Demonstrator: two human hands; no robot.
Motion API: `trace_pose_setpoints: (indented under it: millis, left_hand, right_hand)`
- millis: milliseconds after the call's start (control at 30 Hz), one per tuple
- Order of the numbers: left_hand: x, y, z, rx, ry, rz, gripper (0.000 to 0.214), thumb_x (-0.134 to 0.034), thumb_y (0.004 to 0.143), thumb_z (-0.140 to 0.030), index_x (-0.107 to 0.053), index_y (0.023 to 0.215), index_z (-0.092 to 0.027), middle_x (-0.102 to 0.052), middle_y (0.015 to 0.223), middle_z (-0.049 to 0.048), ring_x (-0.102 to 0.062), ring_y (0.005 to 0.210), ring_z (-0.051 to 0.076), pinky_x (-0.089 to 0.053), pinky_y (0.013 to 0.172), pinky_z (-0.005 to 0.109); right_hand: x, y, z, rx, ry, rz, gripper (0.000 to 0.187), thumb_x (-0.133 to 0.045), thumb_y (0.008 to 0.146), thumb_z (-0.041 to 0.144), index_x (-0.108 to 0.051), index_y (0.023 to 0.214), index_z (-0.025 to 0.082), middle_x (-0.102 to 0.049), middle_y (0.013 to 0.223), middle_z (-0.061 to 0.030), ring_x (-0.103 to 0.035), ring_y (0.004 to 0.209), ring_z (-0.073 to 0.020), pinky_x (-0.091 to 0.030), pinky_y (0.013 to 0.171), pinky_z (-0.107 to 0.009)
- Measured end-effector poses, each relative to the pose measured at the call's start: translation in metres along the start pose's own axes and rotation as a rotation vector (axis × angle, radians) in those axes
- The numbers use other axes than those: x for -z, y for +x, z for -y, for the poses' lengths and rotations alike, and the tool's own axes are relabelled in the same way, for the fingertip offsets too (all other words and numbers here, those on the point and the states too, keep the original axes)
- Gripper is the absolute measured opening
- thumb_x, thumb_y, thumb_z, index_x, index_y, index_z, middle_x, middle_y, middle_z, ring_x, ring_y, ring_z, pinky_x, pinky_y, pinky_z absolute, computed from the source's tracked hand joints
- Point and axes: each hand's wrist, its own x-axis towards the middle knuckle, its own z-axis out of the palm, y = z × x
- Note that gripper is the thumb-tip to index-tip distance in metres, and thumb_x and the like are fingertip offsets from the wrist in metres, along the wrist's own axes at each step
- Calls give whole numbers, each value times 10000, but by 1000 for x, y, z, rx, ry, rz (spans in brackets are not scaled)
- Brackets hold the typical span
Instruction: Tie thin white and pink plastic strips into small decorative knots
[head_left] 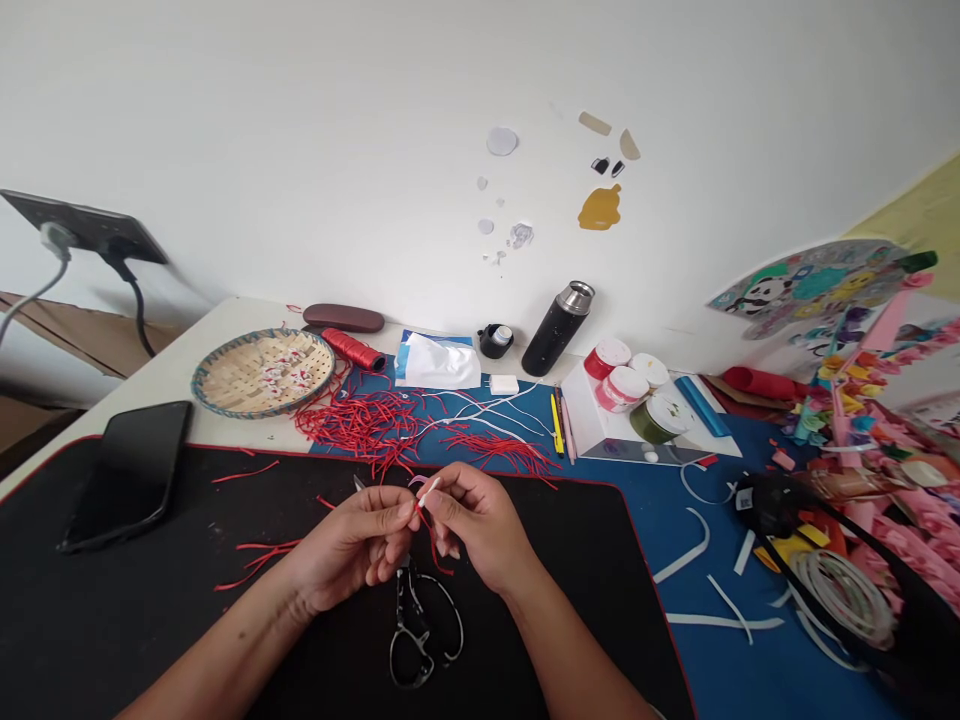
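Note:
My left hand (349,545) and my right hand (480,525) meet above a black desk mat (187,500), fingertips close together. My right fingers pinch a short white strip (429,491). A thin red cord (433,540) hangs from the pinch, and my left fingers hold it there, though the fingers hide part of it. Black-handled scissors (420,630) lie shut on the mat just below my hands, their blades hidden beneath my left hand. Several loose red cord pieces (259,558) lie to the left.
A tangle of red cords (364,425) and white strips spreads behind the mat, beside a woven basket (262,372) and a red thread spool (354,349). A black phone (127,475) lies left. Paint jars (622,388), a black flask (559,328) and colourful craft pieces (862,400) stand right.

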Motion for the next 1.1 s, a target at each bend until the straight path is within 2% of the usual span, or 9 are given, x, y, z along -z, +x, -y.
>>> trace_pose_setpoints:
  millis: [200,367,600,733,933,1100]
  left_hand:
    - [-2,2,-1,-38,17,-45,424,-962,707,-494,-724,728,-144,-596,453,-29,-453,332,61,-308,339,139]
    - [-6,2,-8,-78,69,-111,427,-955,705,-511,-725,725,-151,-614,478,-18,-504,371,85,-343,354,154]
    - [-8,1,-15,-282,398,-227,442,-848,809,-581,-725,717,-166,-685,560,16,-573,450,127,-470,469,218]
    - [-9,0,-14,-351,553,-291,464,-805,831,-625,-710,704,-189,-659,557,-4,-571,474,135,-471,493,227]
    - [-10,-1,-13,-410,589,-347,466,-783,846,-636,-675,703,-206,-652,570,-13,-567,485,138,-467,498,233]
    - [-11,-3,-13,-431,617,-347,475,-760,870,-636,-658,686,-210,-637,559,-15,-556,487,134,-464,506,233]
  right_hand:
    - [0,1,-2,11,8,-25,398,-805,858,566,-652,898,201,-578,573,65,-482,437,-87,-332,418,-201]
    - [2,3,-4,36,-85,-87,344,-757,905,522,-671,940,190,-549,561,70,-464,450,-90,-329,428,-204]
    - [4,2,-6,73,-291,-145,255,-681,959,440,-704,996,189,-559,612,56,-508,507,-108,-398,508,-229]
    - [5,2,-10,87,-358,-143,240,-673,973,428,-702,1027,196,-564,636,55,-534,524,-114,-416,528,-232]
    - [4,1,-11,96,-441,-138,235,-644,1002,413,-690,916,199,-553,617,51,-533,528,-117,-408,545,-240]
    - [4,1,-10,107,-376,-158,237,-642,1001,428,-682,973,196,-571,651,48,-545,526,-116,-417,537,-237]
